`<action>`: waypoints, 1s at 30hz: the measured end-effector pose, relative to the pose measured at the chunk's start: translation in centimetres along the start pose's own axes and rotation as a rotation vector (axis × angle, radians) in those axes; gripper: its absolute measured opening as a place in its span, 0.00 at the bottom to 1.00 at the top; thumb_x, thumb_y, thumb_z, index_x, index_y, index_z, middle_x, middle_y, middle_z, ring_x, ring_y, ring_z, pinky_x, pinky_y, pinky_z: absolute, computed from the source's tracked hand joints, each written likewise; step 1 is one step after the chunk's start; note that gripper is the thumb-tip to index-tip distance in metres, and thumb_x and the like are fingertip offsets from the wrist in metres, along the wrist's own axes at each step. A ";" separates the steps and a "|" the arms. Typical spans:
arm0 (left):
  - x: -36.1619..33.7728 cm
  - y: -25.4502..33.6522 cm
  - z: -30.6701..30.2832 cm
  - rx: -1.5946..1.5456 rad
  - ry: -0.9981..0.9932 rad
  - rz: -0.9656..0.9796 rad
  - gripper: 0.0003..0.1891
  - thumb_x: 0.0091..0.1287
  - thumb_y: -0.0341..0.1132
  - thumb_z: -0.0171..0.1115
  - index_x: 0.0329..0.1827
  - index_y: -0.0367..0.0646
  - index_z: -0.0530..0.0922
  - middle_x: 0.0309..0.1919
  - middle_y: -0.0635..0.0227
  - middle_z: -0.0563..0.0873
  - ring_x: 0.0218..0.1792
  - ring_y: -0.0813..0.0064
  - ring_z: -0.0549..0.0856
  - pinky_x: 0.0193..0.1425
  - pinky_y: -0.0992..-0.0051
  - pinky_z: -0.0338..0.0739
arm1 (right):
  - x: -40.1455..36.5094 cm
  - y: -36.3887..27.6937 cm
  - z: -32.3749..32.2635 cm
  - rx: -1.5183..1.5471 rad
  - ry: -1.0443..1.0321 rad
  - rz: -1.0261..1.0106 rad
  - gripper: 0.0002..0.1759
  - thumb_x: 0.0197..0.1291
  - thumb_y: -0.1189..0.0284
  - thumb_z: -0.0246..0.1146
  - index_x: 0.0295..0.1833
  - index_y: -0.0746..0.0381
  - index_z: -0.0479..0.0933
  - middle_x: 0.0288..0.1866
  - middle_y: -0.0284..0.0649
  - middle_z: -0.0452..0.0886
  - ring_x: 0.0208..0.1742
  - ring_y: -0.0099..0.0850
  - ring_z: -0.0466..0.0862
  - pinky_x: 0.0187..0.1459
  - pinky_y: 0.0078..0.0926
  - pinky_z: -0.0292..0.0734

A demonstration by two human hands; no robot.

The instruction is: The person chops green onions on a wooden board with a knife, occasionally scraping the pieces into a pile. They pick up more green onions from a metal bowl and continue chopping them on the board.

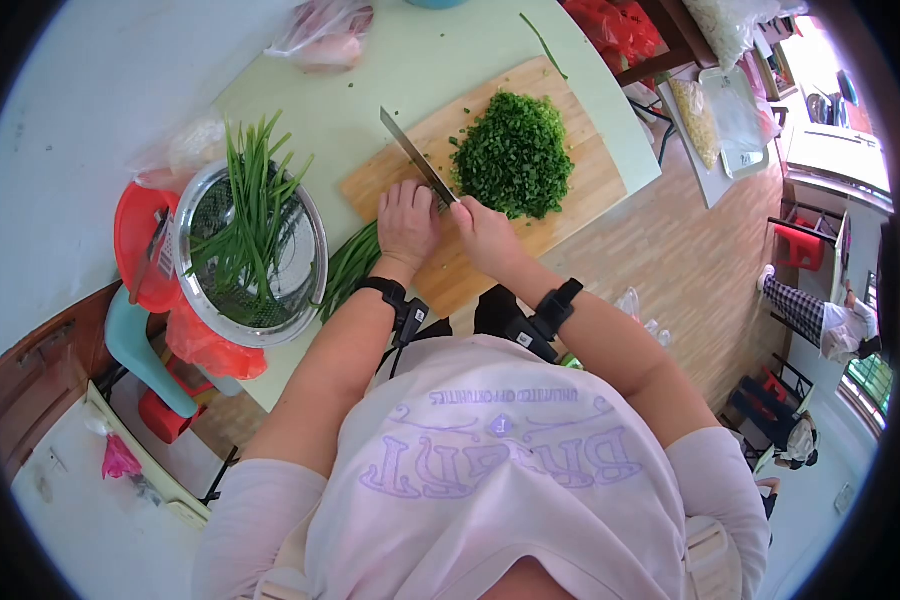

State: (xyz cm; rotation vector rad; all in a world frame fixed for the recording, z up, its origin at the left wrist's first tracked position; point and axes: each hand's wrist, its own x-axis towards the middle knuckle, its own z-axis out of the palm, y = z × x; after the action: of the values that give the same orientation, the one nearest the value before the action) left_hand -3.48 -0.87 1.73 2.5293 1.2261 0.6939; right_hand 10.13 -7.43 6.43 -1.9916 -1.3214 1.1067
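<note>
My right hand [487, 238] is wrapped round the handle of a knife [412, 153], whose blade points up and to the left over the wooden cutting board [450, 285]. Close beside the blade, my left hand [408, 222] presses with curled fingers on a bunch of long green stalks [351, 268], which trail off the board's left side. A large heap of chopped greens [513, 155] lies on the board to the right of the knife. Further left, a steel colander [317, 228] holds more long, uncut stalks [253, 215].
The board rests on a pale green table [320, 118]. A red basin [138, 235] sits behind the colander, and a plastic bag [325, 35] lies at the back. Chairs stand round about. Two people are far off at the right, one in checked trousers [796, 300].
</note>
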 end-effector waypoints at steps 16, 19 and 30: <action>-0.1 -0.1 -0.3 -0.054 -0.010 -0.026 0.07 0.55 0.29 0.63 0.35 0.43 0.74 0.36 0.61 0.77 0.39 0.57 0.76 0.42 0.61 0.68 | -3.8 -0.4 -2.2 -0.141 -0.054 -0.004 0.21 0.73 0.54 0.48 0.50 0.61 0.75 0.29 0.56 0.82 0.34 0.57 0.82 0.36 0.53 0.76; -0.2 -0.2 -0.2 -0.065 -0.004 -0.017 0.07 0.55 0.29 0.63 0.34 0.43 0.75 0.36 0.61 0.77 0.39 0.57 0.77 0.42 0.61 0.68 | -3.9 -0.3 -1.8 -0.113 -0.049 0.000 0.21 0.73 0.54 0.48 0.49 0.62 0.74 0.29 0.57 0.81 0.34 0.57 0.82 0.36 0.53 0.76; -0.2 -0.4 0.1 -0.052 0.019 0.004 0.07 0.54 0.30 0.64 0.31 0.44 0.72 0.32 0.61 0.75 0.36 0.57 0.76 0.40 0.61 0.67 | -1.7 -0.5 -0.6 -0.037 -0.054 -0.005 0.21 0.74 0.56 0.46 0.48 0.63 0.73 0.33 0.59 0.81 0.38 0.58 0.81 0.39 0.53 0.75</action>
State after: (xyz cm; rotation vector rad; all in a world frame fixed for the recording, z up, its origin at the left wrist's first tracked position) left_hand -3.77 -0.81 1.43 2.4889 1.1935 0.7423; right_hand 10.06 -8.77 7.69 -1.9966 -1.3825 1.1495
